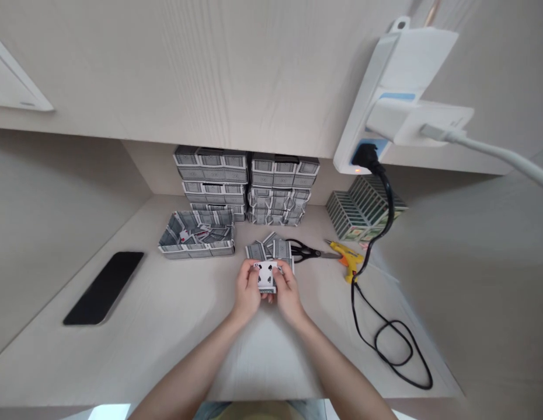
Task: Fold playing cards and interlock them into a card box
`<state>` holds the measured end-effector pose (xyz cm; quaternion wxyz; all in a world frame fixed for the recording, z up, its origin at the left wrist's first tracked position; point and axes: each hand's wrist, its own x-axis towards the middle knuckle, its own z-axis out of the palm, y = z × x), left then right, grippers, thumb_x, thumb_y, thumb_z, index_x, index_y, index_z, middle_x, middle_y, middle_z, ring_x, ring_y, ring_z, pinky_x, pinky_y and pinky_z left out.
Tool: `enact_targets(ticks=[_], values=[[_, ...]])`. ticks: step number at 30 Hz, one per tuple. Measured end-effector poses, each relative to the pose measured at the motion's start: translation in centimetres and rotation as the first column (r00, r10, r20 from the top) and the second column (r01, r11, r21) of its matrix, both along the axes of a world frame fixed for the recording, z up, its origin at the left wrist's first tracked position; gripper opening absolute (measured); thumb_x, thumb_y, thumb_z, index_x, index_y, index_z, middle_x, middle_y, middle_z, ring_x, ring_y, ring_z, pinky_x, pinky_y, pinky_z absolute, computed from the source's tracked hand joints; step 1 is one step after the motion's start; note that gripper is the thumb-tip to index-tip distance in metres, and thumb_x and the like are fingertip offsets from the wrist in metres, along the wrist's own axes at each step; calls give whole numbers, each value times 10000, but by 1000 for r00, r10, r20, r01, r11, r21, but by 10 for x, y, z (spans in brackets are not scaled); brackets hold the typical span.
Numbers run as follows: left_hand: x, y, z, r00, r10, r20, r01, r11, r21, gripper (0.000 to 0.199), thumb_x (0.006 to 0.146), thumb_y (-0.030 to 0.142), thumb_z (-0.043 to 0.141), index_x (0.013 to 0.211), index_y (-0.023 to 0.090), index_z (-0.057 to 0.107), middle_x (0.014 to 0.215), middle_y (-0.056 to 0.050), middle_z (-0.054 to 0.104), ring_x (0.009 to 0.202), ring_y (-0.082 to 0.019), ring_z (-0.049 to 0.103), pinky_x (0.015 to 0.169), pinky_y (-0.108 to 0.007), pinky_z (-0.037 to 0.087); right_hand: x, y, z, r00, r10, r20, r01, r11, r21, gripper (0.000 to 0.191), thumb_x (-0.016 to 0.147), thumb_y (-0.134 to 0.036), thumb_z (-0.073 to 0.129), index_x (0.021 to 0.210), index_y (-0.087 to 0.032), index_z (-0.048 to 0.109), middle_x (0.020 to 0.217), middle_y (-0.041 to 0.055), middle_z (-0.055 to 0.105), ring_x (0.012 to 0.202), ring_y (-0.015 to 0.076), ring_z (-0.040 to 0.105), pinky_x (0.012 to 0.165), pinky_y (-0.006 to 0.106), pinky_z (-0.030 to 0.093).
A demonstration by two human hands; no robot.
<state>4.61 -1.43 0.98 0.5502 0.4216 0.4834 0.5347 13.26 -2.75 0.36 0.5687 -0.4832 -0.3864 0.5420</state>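
Observation:
Between my two hands is a playing card (267, 275) with black spades facing up; its lower edge looks folded. My left hand (247, 293) grips the card's left side, thumb on its face. On the right side, my right hand (289, 293) pinches it in the same way. Fingertips show just below the card. Right behind my hands lies a loose pile of grey-backed cards (256, 251). Black-handled scissors (303, 252) rest to the right of the pile. A box made of cards (197, 252), with small card pieces inside, stands to the left.
Stacked card-built boxes (280, 198) line the back, and green card stacks (357, 210) stand at back right. A yellow glue gun (351, 259) trails a black cable (392, 364). A phone (104, 289) lies left. A power strip (385, 87) hangs upper right.

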Motion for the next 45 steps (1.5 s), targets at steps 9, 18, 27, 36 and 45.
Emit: enact_targets(ticks=[9,18,27,36,45], values=[[2,-2,-2,1000,14,6,-14,1000,17,111,764,303,433,792,198,455,493,88,446,288,-69,410,273,-178,341,2,-1,2,1000,2,-6,-2,1000,19,237,806,-434,459,881,-210,476,461,-80,484,316,87,452,292,178,319],[6,-4,-6,997,55,61,-57,998,18,114,776,302,428,811,197,454,518,83,458,311,-64,406,291,-169,332,6,3,-4,999,5,41,-5,1000,16,165,801,-370,446,836,-210,459,493,-83,489,314,82,443,281,179,348],[0,3,-14,997,71,5,-71,996,51,86,728,253,437,741,187,490,557,58,485,428,-77,457,379,-171,373,9,4,-4,999,41,21,-42,998,41,111,785,-319,462,771,-209,466,563,-68,497,365,79,462,316,196,404],[-4,10,1,998,23,63,-21,999,-30,96,685,239,450,665,172,516,468,71,449,345,-74,423,319,-172,324,12,3,0,985,139,-99,-129,987,101,118,745,-289,549,791,-213,471,575,-58,550,399,104,518,380,225,439],[-13,5,-4,995,-20,-96,32,992,119,114,729,246,450,710,176,538,510,53,507,406,-84,459,383,-183,346,17,10,5,847,389,-362,-475,860,-188,448,819,-573,320,831,-158,490,556,17,590,339,129,532,281,209,395]])
